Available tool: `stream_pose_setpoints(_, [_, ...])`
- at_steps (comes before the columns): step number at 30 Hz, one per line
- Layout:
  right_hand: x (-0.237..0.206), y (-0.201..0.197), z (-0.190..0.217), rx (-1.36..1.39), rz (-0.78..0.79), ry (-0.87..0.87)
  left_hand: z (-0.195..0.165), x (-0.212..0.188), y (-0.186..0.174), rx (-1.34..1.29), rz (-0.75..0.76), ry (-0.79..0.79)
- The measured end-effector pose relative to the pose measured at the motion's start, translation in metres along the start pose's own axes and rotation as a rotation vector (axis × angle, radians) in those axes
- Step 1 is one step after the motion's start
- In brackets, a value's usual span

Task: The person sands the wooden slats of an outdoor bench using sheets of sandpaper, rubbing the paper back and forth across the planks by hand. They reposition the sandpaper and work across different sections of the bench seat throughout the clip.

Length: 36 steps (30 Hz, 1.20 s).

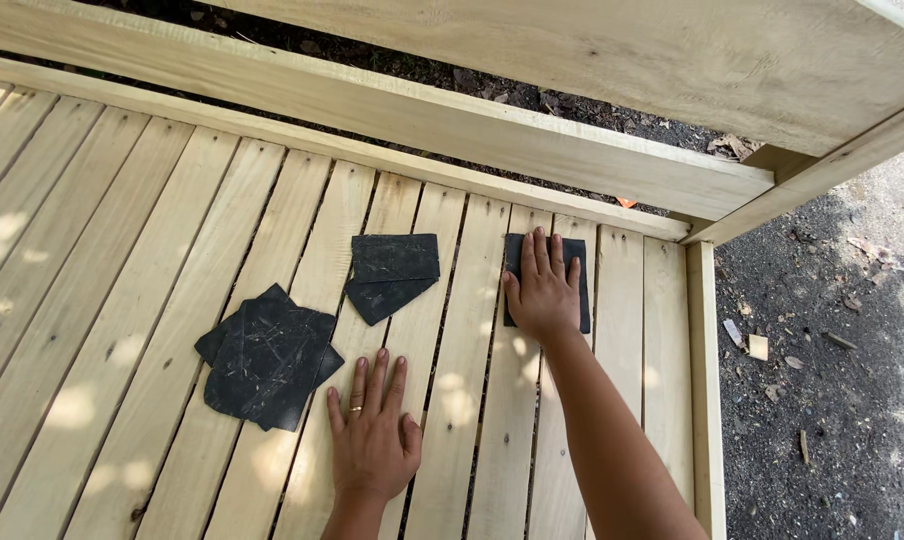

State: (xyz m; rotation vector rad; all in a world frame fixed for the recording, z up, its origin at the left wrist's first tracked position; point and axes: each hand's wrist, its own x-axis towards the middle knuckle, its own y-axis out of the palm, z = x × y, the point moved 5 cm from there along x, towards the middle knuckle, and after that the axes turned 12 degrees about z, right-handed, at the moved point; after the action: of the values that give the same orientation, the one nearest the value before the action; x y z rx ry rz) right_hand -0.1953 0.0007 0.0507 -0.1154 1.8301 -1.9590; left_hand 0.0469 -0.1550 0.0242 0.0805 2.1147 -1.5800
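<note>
two hands are out on a slatted wooden bench seat (122, 300) made of pale boards that run away from the person. there are three spots of dark sanding sheets on it. the first spot is one dark sheet (574, 290) under the right hand (544, 292). the right hand lies flat on it with fingers spread and straight, pressing down, not curled around it. this sheet sits near the far right end of the seat, close to the back rail (422, 120). its long side runs the same way as the boards, away from the person, and it lies flat. the second spot is a small pile (392, 275) in the middle, where two sheets seem to lie, one square-on and one turned so a corner points toward the person. the third spot is a bigger pile (267, 360) more to the left, with sheets turned every which way; i cannot tell how many are in it. the left hand (374, 430) lies flat and open on bare wood just beside that bigger pile, holding nothing. a ring (356, 408) is on one finger. past the seat's right edge is dark ground (832, 400) with little bits scattered on it.
</note>
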Motion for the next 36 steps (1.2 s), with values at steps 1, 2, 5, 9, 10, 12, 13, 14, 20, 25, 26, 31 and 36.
stream_pose_setpoints(1, [-0.007,0.005,-0.001,0.006,-0.015,0.0,0.001,0.0,0.001,0.0,0.019,-0.006])
stream_pose_setpoints(2, [-0.018,0.013,-0.001,0.021,-0.015,-0.021,0.0,0.001,0.001,-0.004,0.039,-0.012])
stream_pose_setpoints(5, [-0.096,0.036,0.005,0.013,0.021,-0.044,0.0,0.001,-0.001,-0.001,0.006,-0.011])
stream_pose_setpoints(9, [-0.235,0.084,-0.001,-0.021,0.045,-0.044,0.0,0.001,0.001,0.015,0.013,-0.021])
stream_pose_setpoints(10, [-0.254,0.091,-0.001,-0.065,-0.048,-0.076,0.0,0.002,0.0,0.026,0.005,-0.022])
stream_pose_setpoints(12, [-0.28,0.099,-0.001,-0.161,-0.22,-0.135,0.001,0.002,0.002,0.037,0.005,-0.025])
stream_pose_setpoints(13, [-0.279,0.103,-0.006,-0.141,-0.168,-0.101,0.0,0.001,0.003,0.042,0.006,-0.024])
stream_pose_setpoints(14, [-0.27,0.103,-0.012,-0.117,-0.123,-0.067,0.0,0.001,0.004,0.052,0.002,-0.024])
stream_pose_setpoints(20, [-0.102,0.034,-0.055,0.043,-0.005,0.041,-0.001,-0.001,0.004,0.05,-0.036,-0.018])
stream_pose_setpoints(25, [0.001,-0.016,-0.059,0.034,0.003,0.164,0.0,0.0,0.001,0.027,0.009,-0.025])
stream_pose_setpoints(26, [0.004,-0.017,-0.053,0.029,-0.014,0.147,0.0,0.001,0.002,0.025,0.054,-0.043])
stream_pose_setpoints(31, [-0.064,0.024,-0.029,0.007,0.019,0.104,-0.003,-0.001,-0.005,0.013,-0.032,-0.012])
stream_pose_setpoints(36, [-0.199,0.07,-0.01,-0.008,-0.018,0.058,-0.003,-0.002,-0.004,0.012,0.033,-0.034])
